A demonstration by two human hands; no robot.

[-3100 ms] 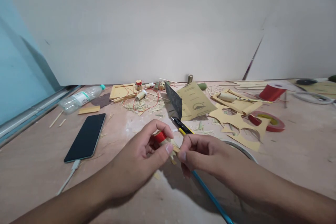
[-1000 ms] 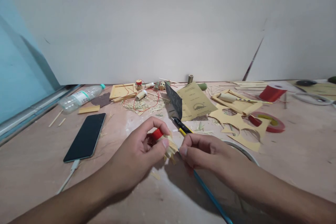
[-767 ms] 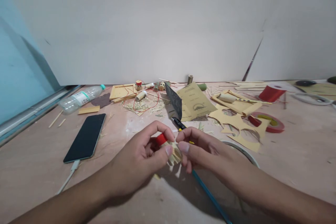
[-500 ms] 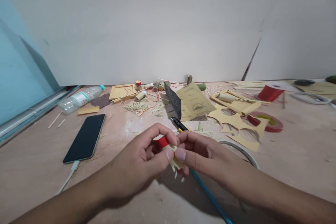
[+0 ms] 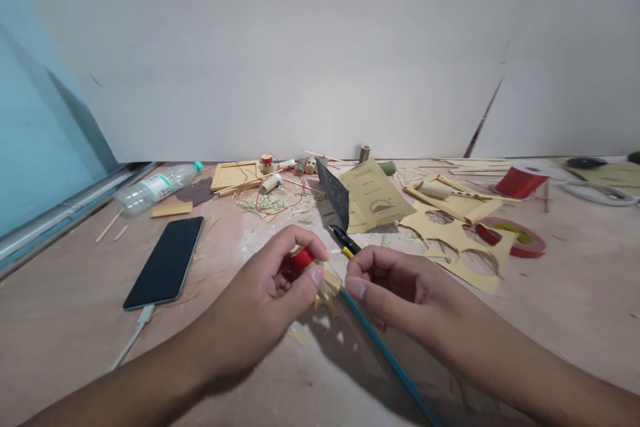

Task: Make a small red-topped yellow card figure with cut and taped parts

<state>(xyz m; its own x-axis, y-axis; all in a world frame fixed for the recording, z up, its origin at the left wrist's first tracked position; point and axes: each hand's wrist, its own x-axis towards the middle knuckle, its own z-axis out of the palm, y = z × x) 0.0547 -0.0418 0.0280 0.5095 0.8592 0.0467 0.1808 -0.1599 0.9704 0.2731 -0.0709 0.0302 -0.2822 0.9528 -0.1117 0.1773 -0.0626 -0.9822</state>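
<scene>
My left hand [image 5: 280, 287] is closed around a small pale cylindrical piece with a red band [image 5: 303, 258]. Its far side is hidden by my fingers and thumb. My right hand [image 5: 393, 283] is a short gap away, with thumb and forefinger pressed together and the other fingers curled in. Whatever sits in that pinch, if anything, is too small to make out. Thin pale scraps [image 5: 325, 307] show just below the held piece. A black and yellow utility knife [image 5: 343, 240] lies beyond my right hand, and a blue strip [image 5: 390, 353] runs beneath it.
To the left lie a phone [image 5: 164, 263] with its cable and a plastic bottle [image 5: 157, 188]. A folded sandpaper sheet [image 5: 377, 197], shavings [image 5: 275, 207] and small figures [image 5: 267, 163] are at the back. On the right are cut-out card [image 5: 457, 247] and a tape roll [image 5: 535, 243].
My right hand has moved off to the right, away from the piece in my left hand. Pale scraps now show lower down under the piece. The view has shifted slightly.
</scene>
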